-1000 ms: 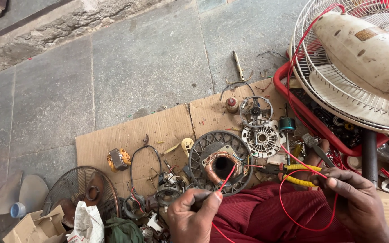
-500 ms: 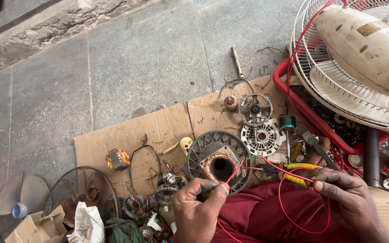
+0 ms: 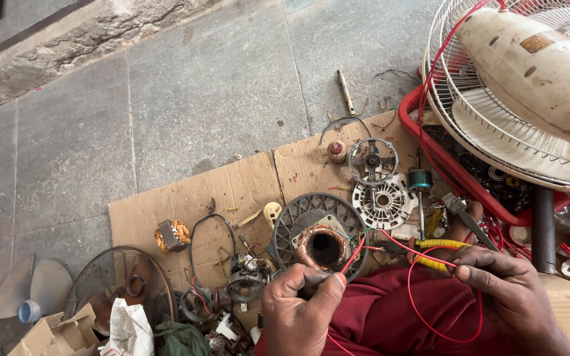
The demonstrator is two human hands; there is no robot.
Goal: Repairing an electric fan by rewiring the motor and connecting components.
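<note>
In the head view, a thin red wire (image 3: 354, 254) is pinched between thumb and fingers of the left hand (image 3: 301, 300) at the lower centre of the frame, just below a copper-wound motor stator (image 3: 323, 245) seated in a round grey housing (image 3: 298, 221). At the lower right, yellow-handled pliers (image 3: 438, 254) are gripped in the closed right hand (image 3: 506, 290), and a loop of the red wire hangs beneath it over dark red cloth (image 3: 390, 316).

The work is crowded onto flattened cardboard (image 3: 232, 188), whose torn upper edge runs across the middle of the frame. Small parts lie scattered over it. The right side is hemmed in by a white fan guard (image 3: 470, 125) and a red crate (image 3: 430, 148).

Open stone paving (image 3: 199, 86) fills the upper left, bounded by a rough stone kerb (image 3: 87, 49).
</note>
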